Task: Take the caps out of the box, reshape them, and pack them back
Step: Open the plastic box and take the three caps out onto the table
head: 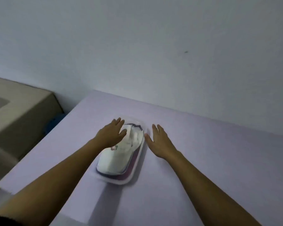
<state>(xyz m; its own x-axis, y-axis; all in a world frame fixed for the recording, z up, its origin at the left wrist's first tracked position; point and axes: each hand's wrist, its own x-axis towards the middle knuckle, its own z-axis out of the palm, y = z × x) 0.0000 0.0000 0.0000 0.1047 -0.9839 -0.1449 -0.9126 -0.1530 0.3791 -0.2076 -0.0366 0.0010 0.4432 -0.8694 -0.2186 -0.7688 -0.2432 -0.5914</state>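
Observation:
A long clear plastic box (135, 174) lies on the pale table (203, 144), running from the near middle toward the wall. Inside it sits a stack of caps: a white cap (116, 160) on top, with darker purple and navy caps (134, 159) showing beneath along the right side. My left hand (112, 133) lies on the far left part of the box with fingers straight and spread. My right hand (158, 141) is just right of the box's far end, fingers straight, thumb beside the box's edge; whether it touches is unclear. The frame is blurred.
A beige cabinet or appliance (20, 115) stands to the left, below table height. Something blue (55, 123) shows in the gap between it and the table. A plain white wall (153, 46) rises right behind the table's far edge.

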